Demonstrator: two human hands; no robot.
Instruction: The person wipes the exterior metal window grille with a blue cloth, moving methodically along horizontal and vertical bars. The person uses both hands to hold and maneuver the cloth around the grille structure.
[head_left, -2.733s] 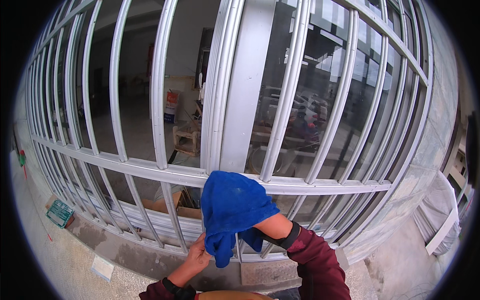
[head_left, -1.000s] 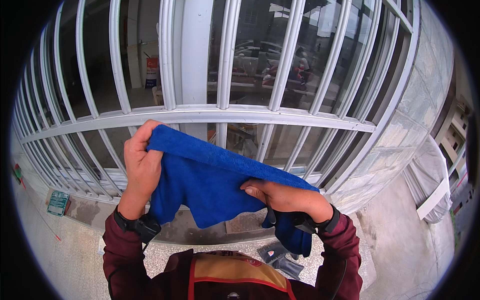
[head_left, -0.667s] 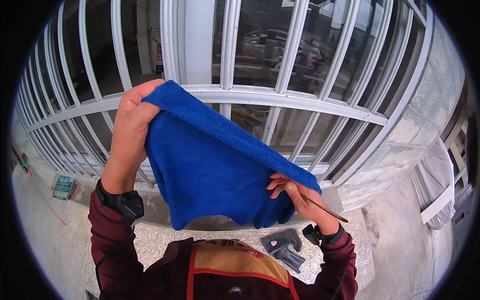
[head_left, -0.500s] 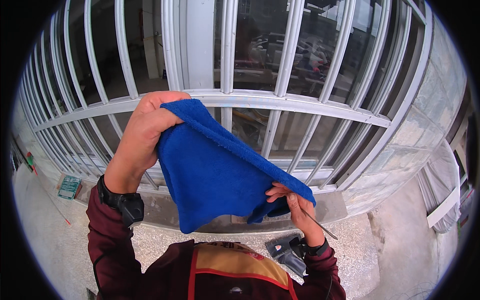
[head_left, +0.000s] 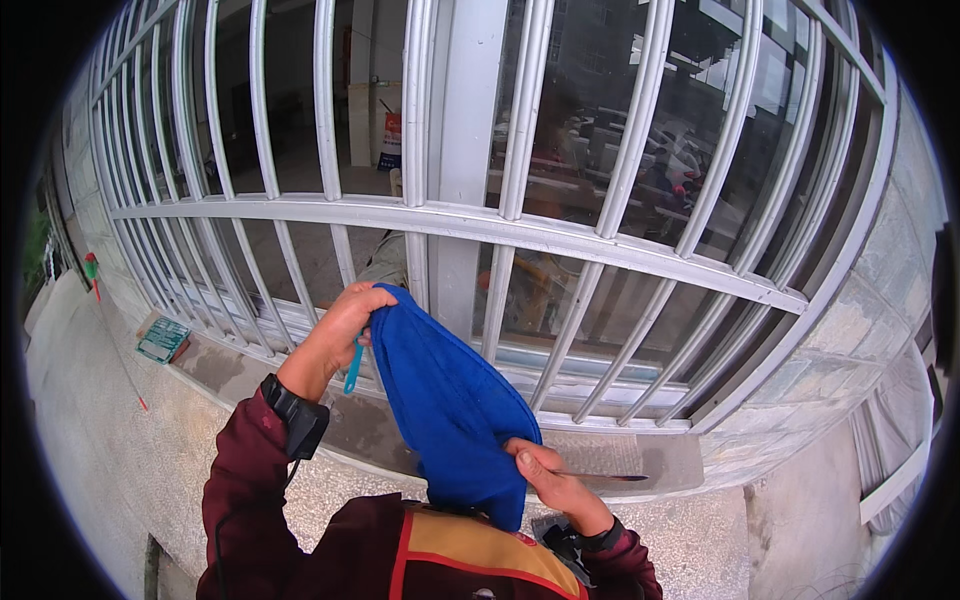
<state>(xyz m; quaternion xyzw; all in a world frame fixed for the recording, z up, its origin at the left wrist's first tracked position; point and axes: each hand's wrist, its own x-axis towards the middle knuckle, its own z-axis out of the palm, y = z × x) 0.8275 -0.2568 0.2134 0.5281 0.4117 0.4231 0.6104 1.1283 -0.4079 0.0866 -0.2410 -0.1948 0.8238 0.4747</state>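
Observation:
A blue cloth (head_left: 450, 410) hangs folded between my two hands, in front of a white barred window grille (head_left: 560, 235). My left hand (head_left: 335, 330) pinches its upper corner at chest height, with a small light-blue tag dangling below the fingers. My right hand (head_left: 550, 480) grips the cloth's lower right edge close to my body; a thin dark stick-like object pokes out to the right from that hand. Both wrists wear dark bands, and my sleeves are maroon.
A speckled stone ledge (head_left: 640, 460) runs under the grille. A green flat object (head_left: 163, 338) lies on the ledge at the left. A dark tool (head_left: 555, 535) sits low by my right wrist. Glass behind the bars shows reflections. A concrete wall (head_left: 880, 270) rises at right.
The cloth went from spread wide between my hands to folded narrow. My left hand dropped and my right hand moved in closer to my body.

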